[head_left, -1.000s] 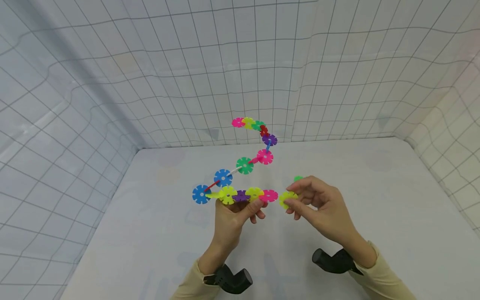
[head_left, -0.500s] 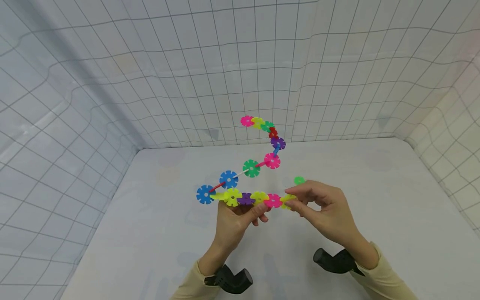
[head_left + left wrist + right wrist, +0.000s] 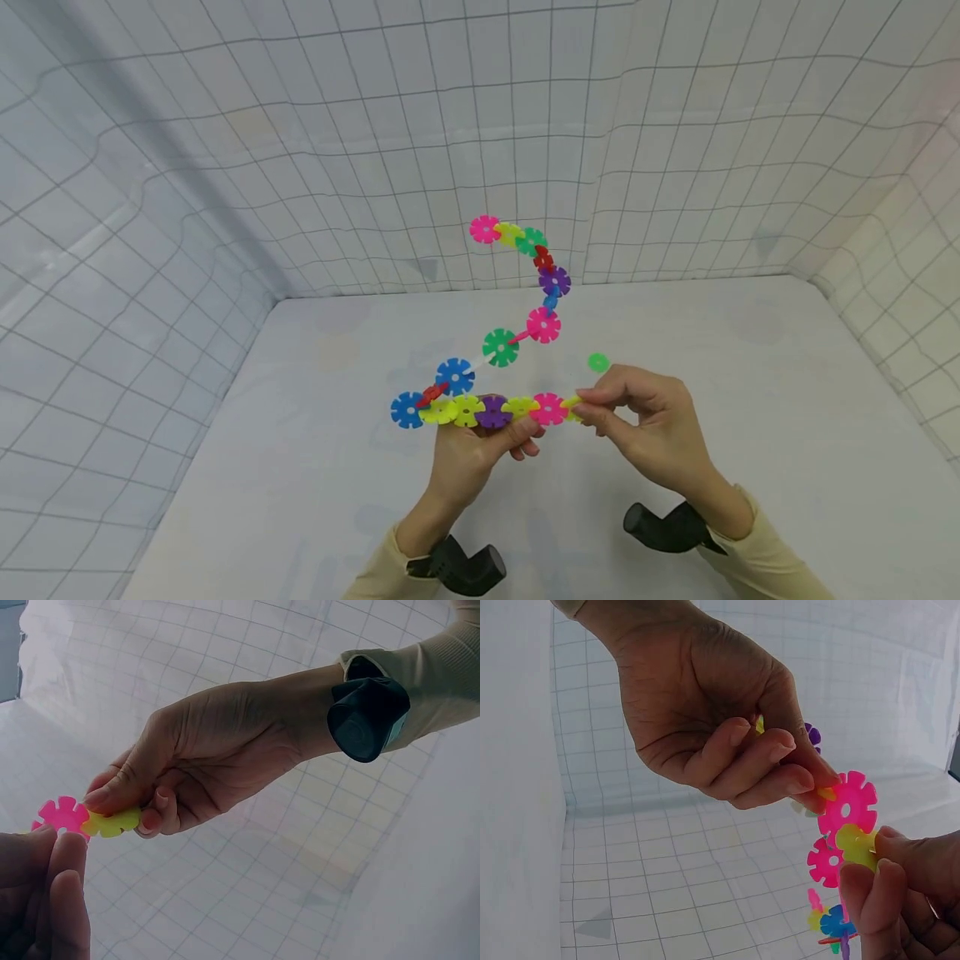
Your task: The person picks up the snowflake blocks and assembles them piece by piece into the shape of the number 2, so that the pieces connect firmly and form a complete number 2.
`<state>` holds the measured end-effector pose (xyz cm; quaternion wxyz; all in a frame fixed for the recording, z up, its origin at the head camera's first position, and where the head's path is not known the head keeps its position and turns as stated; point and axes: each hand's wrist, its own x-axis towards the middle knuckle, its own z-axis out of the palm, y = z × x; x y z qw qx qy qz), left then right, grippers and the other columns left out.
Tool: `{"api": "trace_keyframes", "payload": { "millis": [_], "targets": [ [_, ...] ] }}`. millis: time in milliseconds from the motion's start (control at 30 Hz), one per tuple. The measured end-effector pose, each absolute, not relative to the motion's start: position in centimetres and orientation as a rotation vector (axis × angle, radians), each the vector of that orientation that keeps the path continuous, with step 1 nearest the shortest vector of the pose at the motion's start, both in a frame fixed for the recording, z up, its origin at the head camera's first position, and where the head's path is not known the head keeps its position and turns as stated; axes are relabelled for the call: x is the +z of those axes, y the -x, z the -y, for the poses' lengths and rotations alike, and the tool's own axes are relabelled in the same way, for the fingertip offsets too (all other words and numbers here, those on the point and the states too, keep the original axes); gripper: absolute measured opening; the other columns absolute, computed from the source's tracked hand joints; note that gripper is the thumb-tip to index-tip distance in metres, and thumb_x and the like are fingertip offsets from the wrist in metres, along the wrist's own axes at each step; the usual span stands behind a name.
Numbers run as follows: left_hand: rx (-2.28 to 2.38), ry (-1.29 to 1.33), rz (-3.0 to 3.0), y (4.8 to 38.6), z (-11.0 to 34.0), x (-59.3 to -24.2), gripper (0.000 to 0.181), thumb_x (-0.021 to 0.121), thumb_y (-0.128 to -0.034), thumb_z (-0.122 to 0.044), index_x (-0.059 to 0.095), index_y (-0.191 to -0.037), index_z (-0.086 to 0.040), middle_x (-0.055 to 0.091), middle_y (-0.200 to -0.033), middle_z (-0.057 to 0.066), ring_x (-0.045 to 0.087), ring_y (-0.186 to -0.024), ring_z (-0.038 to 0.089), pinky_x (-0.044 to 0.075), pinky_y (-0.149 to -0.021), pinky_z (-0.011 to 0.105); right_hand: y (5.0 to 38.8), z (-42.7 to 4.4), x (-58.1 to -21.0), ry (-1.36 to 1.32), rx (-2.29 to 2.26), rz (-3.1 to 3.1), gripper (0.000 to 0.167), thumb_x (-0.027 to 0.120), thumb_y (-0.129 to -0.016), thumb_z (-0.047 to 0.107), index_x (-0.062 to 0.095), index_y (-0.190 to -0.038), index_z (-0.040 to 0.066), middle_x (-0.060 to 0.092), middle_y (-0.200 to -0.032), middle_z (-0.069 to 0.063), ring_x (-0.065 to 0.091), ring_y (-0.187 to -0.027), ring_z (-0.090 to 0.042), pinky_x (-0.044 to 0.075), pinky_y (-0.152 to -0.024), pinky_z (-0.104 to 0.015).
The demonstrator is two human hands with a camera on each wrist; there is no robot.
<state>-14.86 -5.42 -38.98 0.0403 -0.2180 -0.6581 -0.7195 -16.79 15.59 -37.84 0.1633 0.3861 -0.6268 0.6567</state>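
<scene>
A long, bent chain of notched plastic discs [image 3: 492, 412], joined edge to edge in several colours, hangs in the air above the table. My left hand [image 3: 467, 462] grips its near row, thumb on top beside a yellow disc and fingers underneath. At that row's right end is a pink disc [image 3: 845, 810]. My right hand [image 3: 652, 425] pinches a yellow disc [image 3: 856, 846] between thumb and fingers, its edge against the pink disc. How deep their slots engage cannot be told. The chain's other end curves away, finishing in a pink disc [image 3: 485, 229].
A loose green disc [image 3: 598, 362] shows just beyond my right fingers. Underneath is a white table [image 3: 300, 467]. White sheets with a grid pattern [image 3: 525, 125] stand at the back and both sides. Each wrist carries a black camera [image 3: 467, 571].
My right hand has brought the yellow disc left against the pink end disc. The near row has shifted slightly right and down, and the chain's far part has swayed. More of the green disc shows.
</scene>
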Motion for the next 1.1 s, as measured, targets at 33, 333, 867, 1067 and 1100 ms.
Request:
{"api": "trace_keyframes", "payload": {
  "millis": [33,333,867,1067,1100],
  "targets": [
    [-2.206,0.665,2.030,14.8,5.4,-38.9,0.014,0.068,-0.0858,-0.003,0.065,-0.091,0.009,0.068,-0.076,0.021,0.067,-0.059,0.020,0.055,-0.056,0.034,16.8,-15.6,-37.8,-1.106,1.876,1.789,0.008,0.071,-0.082,0.000,0.068,-0.089,-0.003,0.064,-0.076,-0.012,0.058,-0.061,-0.016,0.050,-0.052,-0.023],
    [-2.241,0.657,2.055,14.9,5.3,-39.0,0.015,0.068,-0.0869,-0.005,0.066,-0.091,0.010,0.067,-0.076,0.022,0.068,-0.062,0.021,0.056,-0.064,0.039,16.7,-15.4,-37.6,-1.118,1.879,1.801,0.020,0.069,-0.076,-0.018,0.067,-0.087,-0.002,0.064,-0.076,-0.011,0.059,-0.062,-0.016,0.050,-0.050,-0.024],
    [-2.313,0.494,2.010,17.2,5.8,-41.1,0.018,0.066,-0.0871,-0.004,0.060,-0.097,0.011,0.070,-0.083,0.016,0.066,-0.063,0.014,0.049,-0.055,0.021,19.3,-16.5,-38.8,-0.906,1.777,2.153,0.021,0.060,-0.088,-0.007,0.068,-0.105,0.004,0.067,-0.088,-0.004,0.061,-0.065,-0.016,0.051,-0.053,-0.029],
    [-2.315,0.493,1.971,17.8,6.2,-41.3,0.018,0.066,-0.0866,-0.002,0.061,-0.098,0.011,0.071,-0.081,0.009,0.066,-0.062,0.014,0.048,-0.053,0.021,22.9,-19.1,-40.9,-0.593,1.761,2.435,0.017,0.058,-0.096,0.021,0.068,-0.102,0.008,0.067,-0.092,-0.004,0.062,-0.075,-0.023,0.052,-0.058,-0.032],
    [-2.311,0.497,1.970,17.9,6.2,-41.3,0.019,0.066,-0.0866,-0.002,0.061,-0.099,0.011,0.071,-0.081,0.009,0.066,-0.062,0.015,0.048,-0.053,0.021,23.5,-19.5,-41.5,-0.542,1.705,2.506,0.019,0.059,-0.096,0.024,0.069,-0.102,0.009,0.067,-0.091,-0.004,0.062,-0.076,-0.024,0.052,-0.059,-0.033]
  ]
}}
